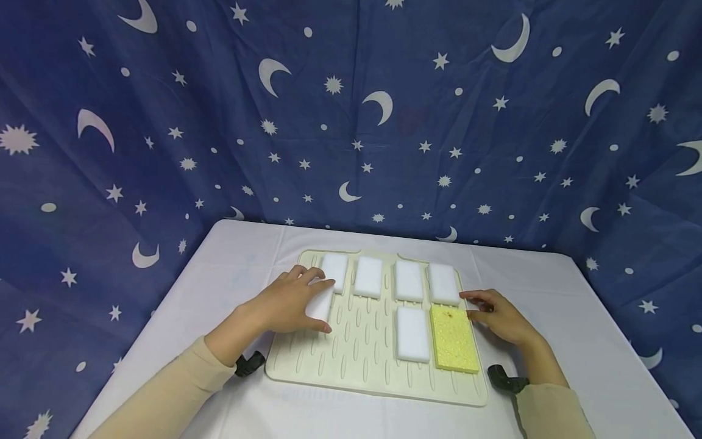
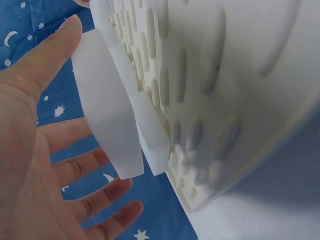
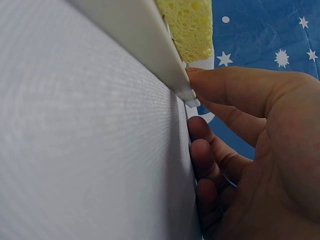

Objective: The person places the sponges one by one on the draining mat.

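My left hand [image 1: 293, 299] is over the left side of a cream ribbed mat [image 1: 362, 366], around a white sponge block [image 1: 320, 303]. In the left wrist view the thumb reaches one end of this tilted block, with the fingertips along its other side. My right hand [image 1: 501, 320] rests at the mat's right edge, its thumb touching the rim beside a yellow sponge [image 1: 454, 341]. Its index fingertip lies near the corner of a white sponge [image 1: 443, 284]. In the right wrist view the remaining fingers [image 3: 202, 155] are bent against the white cloth.
Along the mat's far side stand more white sponges, among them a left one [image 1: 334, 271], a middle one [image 1: 368, 277] and another [image 1: 408, 280]. One white sponge [image 1: 413, 335] lies left of the yellow one. A white-clothed table [image 1: 241, 262] meets a blue star-patterned curtain [image 1: 329, 152].
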Available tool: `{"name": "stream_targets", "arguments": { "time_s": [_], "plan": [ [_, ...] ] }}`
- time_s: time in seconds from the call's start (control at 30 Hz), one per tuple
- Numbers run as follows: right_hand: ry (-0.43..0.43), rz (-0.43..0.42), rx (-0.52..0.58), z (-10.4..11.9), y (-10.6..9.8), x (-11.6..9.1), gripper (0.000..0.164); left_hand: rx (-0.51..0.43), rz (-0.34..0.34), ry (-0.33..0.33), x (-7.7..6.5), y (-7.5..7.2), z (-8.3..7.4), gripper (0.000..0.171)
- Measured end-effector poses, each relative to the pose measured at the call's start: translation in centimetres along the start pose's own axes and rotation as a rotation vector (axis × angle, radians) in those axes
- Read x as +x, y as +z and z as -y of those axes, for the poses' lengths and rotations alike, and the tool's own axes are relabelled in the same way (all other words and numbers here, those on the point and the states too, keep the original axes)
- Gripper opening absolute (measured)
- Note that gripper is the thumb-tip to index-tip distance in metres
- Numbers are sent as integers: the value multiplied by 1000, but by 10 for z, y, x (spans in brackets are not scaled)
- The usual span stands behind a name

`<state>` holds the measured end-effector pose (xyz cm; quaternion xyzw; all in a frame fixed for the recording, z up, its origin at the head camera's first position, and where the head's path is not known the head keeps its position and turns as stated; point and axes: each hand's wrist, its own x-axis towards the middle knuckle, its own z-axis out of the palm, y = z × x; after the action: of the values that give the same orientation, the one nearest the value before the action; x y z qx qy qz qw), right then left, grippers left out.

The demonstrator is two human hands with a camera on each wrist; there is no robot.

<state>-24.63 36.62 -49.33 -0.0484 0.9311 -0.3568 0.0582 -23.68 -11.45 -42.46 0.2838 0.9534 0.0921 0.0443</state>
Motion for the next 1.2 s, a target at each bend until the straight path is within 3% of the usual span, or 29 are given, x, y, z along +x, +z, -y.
{"name": "stream_targets", "arguments": {
  "time_s": [1.2],
  "plan": [
    [-9,0,-9,-2,0,2,45,15,40,37,6,24,-44,97]
  ]
}}
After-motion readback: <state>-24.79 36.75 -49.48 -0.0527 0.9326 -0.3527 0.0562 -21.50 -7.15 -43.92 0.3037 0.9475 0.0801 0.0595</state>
